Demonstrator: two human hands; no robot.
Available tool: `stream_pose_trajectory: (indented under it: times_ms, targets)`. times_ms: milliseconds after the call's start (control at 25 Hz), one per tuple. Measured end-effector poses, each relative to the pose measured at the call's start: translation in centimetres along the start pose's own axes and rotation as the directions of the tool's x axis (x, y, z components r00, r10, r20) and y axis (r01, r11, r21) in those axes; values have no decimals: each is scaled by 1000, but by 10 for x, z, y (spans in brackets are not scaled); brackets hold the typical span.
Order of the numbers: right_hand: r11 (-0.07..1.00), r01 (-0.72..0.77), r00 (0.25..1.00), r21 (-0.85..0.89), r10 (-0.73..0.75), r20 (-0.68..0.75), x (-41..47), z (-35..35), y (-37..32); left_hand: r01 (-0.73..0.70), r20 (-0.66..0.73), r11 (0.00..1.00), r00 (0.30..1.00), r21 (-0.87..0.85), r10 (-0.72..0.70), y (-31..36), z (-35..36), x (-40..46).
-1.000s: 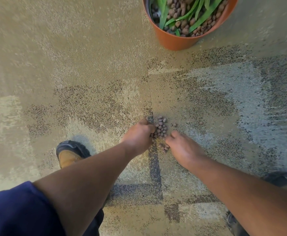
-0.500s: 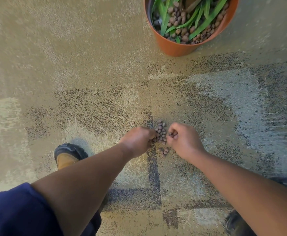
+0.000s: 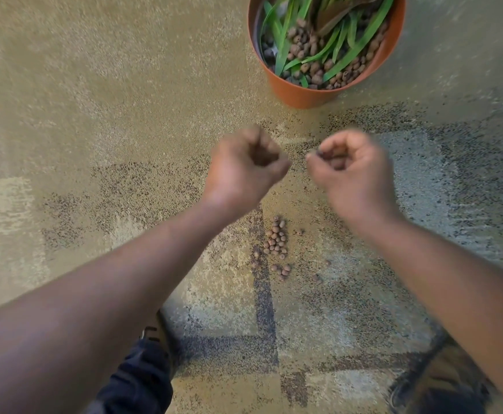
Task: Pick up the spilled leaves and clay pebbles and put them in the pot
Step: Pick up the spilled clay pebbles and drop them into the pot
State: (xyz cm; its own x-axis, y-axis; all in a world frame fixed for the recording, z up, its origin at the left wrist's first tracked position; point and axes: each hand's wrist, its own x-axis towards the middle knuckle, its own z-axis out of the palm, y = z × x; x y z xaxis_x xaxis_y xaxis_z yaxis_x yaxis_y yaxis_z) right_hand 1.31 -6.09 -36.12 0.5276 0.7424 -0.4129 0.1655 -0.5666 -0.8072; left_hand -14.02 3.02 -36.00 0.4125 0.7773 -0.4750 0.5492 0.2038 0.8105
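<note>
Both fists curled shut — the left hand [image 3: 244, 168] hiding its load, the right hand [image 3: 351, 171] showing clay pebbles [image 3: 326, 155] — hover mid-carpet [image 3: 95, 100], apparently carrying; next, reach over the pot [image 3: 301, 94] and release.

Indoors, likely an office or home: patterned tan-and-grey carpet [image 3: 95, 115] runs all around the terracotta plant pot [image 3: 301, 94].

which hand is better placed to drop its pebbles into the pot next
Right, marginally. The right hand is curled with pebbles visible in its grip, and the orange pot sits ahead, slightly to its side. The left hand is also closed but farther across; its contents are hidden.
</note>
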Motion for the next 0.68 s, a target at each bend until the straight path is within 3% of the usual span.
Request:
stream_pose_trajectory:
  times_ms: [80, 160, 280, 400, 520, 680]
  targets:
    - [991, 15, 995, 129, -2, -101, 20, -9, -26, -120, -55, 986, 992, -120, 114, 37, -4, 27]
    - [966, 1, 991, 257, 34, -131, 40, -14, -48, -153, -146, 977, 981, -148, 131, 65, -6, 55]
    - [863, -160, 974, 480, 218, -68, 67, -10, -70, -63, -280, 987, 960, -147, 20, 82, -9, 90]
    - [708, -338, 924, 620, 376, 75, 91, 1, -87, 61, -271, 966, 954, -250, -131, 86, -11, 109]
    - [609, -410, 890, 679, 431, 150, 106, 12, -96, 122, -232, 918, 947, -376, -221, 88, -15, 118]
    - [625, -401, 896, 670, 419, 145, 113, 16, -98, 123, -258, 928, 940, -353, -223, 88, -20, 120]
